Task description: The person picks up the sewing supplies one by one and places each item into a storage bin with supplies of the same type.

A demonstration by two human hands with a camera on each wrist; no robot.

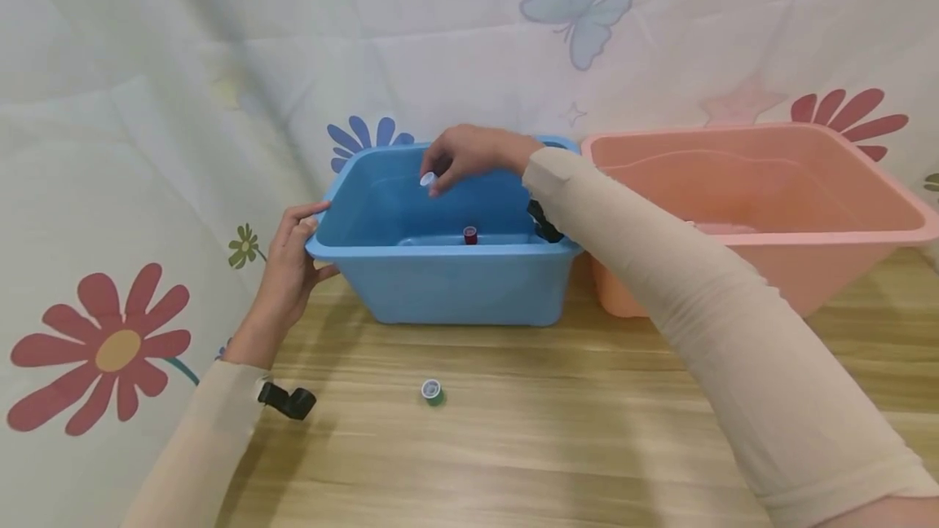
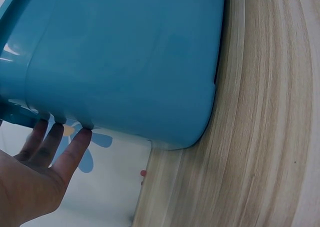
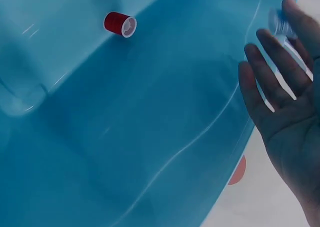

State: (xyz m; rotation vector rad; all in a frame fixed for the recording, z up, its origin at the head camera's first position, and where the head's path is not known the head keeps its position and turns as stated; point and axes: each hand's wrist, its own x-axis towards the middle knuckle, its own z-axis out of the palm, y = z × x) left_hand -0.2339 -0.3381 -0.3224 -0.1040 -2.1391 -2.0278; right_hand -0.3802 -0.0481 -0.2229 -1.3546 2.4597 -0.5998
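Observation:
My right hand point(image 1: 469, 155) is over the blue tub point(image 1: 455, 288), pinching a small pale thread spool point(image 1: 428, 179) between thumb and fingertips. The right wrist view shows that spool point(image 3: 281, 23) blurred at the thumb, the other fingers stretched out. Inside the tub, a red thread spool point(image 3: 116, 24) lies on its side in that view. At the tub's left end, my left hand point(image 1: 288, 263) holds the rim, with fingers point(image 2: 75, 149) against the outer wall below it. A green thread spool point(image 1: 432, 392) stands on the table in front of the tub.
A pink tub point(image 1: 800, 267) stands close to the right of the blue one; my right forearm partly covers it. Behind both hangs a flower-patterned cloth point(image 1: 455, 31). The wood-grain table point(image 1: 528, 430) extends in front.

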